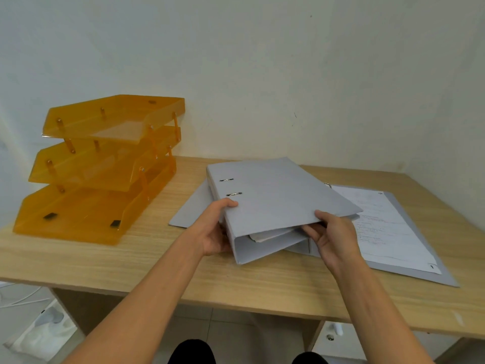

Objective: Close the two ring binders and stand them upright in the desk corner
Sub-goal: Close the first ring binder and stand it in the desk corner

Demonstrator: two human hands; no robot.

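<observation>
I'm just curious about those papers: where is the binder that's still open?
The open binder lies flat on the desk's right side, partly under the closed binder held by both hands, far from the orange trays.

Both forearms are bare to the picture's lower edge, with no sleeves, watch or rings showing. The left hand and right hand are ungloved, with short nails. Below the desk, two dark-clad knees show.
</observation>
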